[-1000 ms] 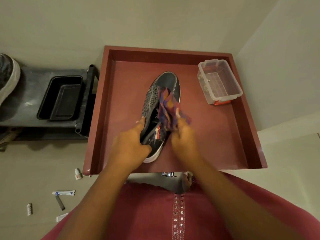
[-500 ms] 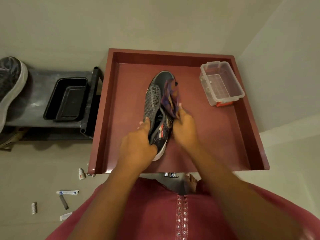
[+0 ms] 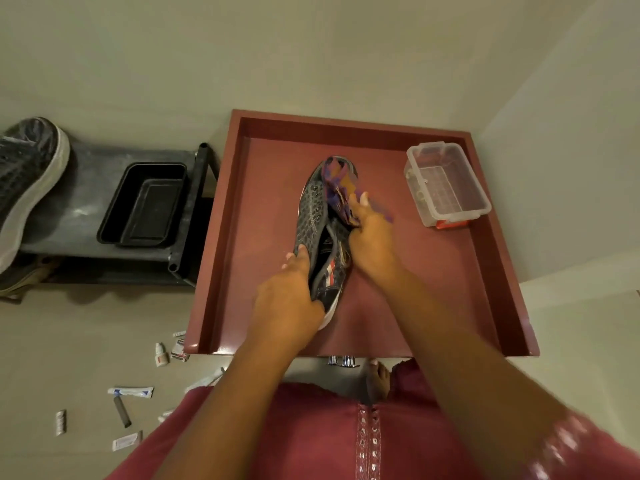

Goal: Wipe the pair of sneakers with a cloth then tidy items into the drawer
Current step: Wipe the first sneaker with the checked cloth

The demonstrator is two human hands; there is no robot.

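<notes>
Sneaker [image 3: 320,233] lies mid-drawer [image 3: 221,237], toe toward the far wall, heel at the near edge. My left hand [image 3: 287,303] grips the heel end, fingers curled round the collar. My right hand [image 3: 370,233] holds the purple cloth [image 3: 337,192] bunched against the upper. Change over the last second: cloth has travelled from the tongue up to the toe cap. Judgement: one wiping pass on this shoe nearly complete. Second sneaker [image 3: 27,181] sits on the grey shelf [image 3: 83,209] left of the drawer, apparently unwiped. Clear plastic box [image 3: 446,183] stands in the far right corner. Small tubes and sachets [image 3: 130,391] lie on the floor, not yet tidied.
</notes>
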